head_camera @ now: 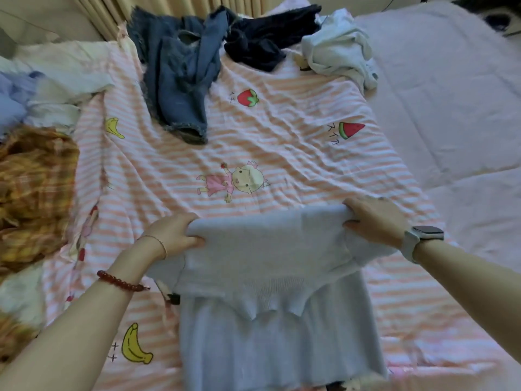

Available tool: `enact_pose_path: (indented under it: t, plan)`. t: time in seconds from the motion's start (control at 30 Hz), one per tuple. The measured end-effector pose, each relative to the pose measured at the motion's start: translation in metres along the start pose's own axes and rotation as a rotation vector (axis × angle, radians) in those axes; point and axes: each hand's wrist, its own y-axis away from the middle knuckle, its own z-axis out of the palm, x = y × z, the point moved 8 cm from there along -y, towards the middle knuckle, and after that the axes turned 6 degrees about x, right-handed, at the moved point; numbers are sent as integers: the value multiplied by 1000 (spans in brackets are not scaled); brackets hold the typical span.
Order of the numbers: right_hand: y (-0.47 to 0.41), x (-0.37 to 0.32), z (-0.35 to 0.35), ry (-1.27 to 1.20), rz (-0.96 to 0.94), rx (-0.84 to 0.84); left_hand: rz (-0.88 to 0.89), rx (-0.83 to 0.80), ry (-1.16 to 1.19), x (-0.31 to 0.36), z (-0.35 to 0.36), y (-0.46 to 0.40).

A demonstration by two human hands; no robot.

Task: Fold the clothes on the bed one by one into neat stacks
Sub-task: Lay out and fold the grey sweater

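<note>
while both hands (pixel 172 232) (pixel 375 221) pinch the sweater's (pixel 267 249) far edge, striped sheet (pixel 282 153) lies beyond.

A pale blue ribbed knit sweater (pixel 270 292) lies flat near the bed's front edge, its top part doubled over toward the hem. At the bed's far edge lie crumpled blue jeans (pixel 180 77), a dark navy garment (pixel 262 43) and a white garment (pixel 338 49).

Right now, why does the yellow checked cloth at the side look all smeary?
Head view: the yellow checked cloth sits at the left edge, where the wide lens stretches and softens things; the light blue sweater, gripped by the left hand and right hand, looks sharper near the middle; light is soft, with faint shadows.
</note>
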Motion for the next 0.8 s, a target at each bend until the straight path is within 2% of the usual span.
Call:
enact_pose_path:
  t: [0.1,0.17,0.33,0.5,0.63,0.7,0.8]
  plan:
    - [-21,5,-53,43,56,303,4,312,-85,17,-57,-10]
    - [-21,1,-72,51,41,427,37,453,-115,28,-71,-6]
    - [26,-12,-39,109,-89,433,289,673,-209,43,-32,48]
    - [93,-23,19,104,-182,388,393,624,-166,37,51,104]
    - [122,-26,58,123,-132,194,320,472,-184,33,96,128]
    - [129,-31,59,100,-133,205,267,493,-168,34,98,133]
    - [122,-56,49,3,-144,282,201,629,-43,48,82,123]
